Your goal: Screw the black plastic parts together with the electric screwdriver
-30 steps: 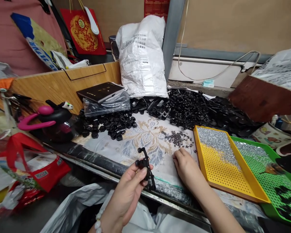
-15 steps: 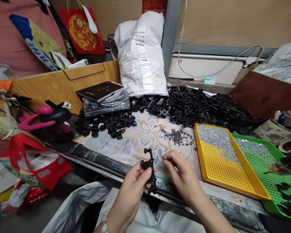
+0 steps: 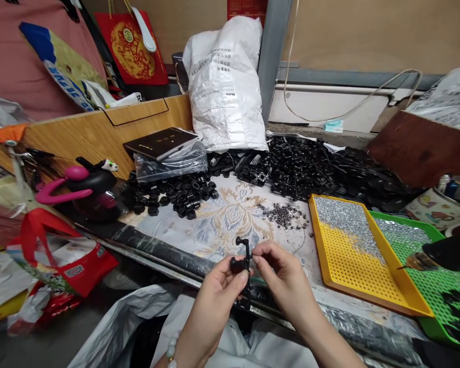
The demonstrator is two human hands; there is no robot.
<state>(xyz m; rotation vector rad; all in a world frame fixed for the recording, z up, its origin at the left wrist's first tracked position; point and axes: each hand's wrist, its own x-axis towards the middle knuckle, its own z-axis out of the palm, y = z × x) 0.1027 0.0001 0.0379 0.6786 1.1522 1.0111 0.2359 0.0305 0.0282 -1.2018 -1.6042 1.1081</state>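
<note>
Fingers (image 3: 221, 268) of your left hand (image 3: 212, 296) clasp one black frame (image 3: 239, 265) over the table's (image 3: 176, 234) near edge, your right hand (image 3: 285, 281) pinches narrowly at its side, contents unclear, and rightward sit one yellow tray (image 3: 368, 281) and one green tray (image 3: 433, 286).

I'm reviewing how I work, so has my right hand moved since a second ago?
Yes: leftward and slightly toward you, judged against the yellow perforated tray. Your right hand is now at the black plastic part in your left hand.
</note>
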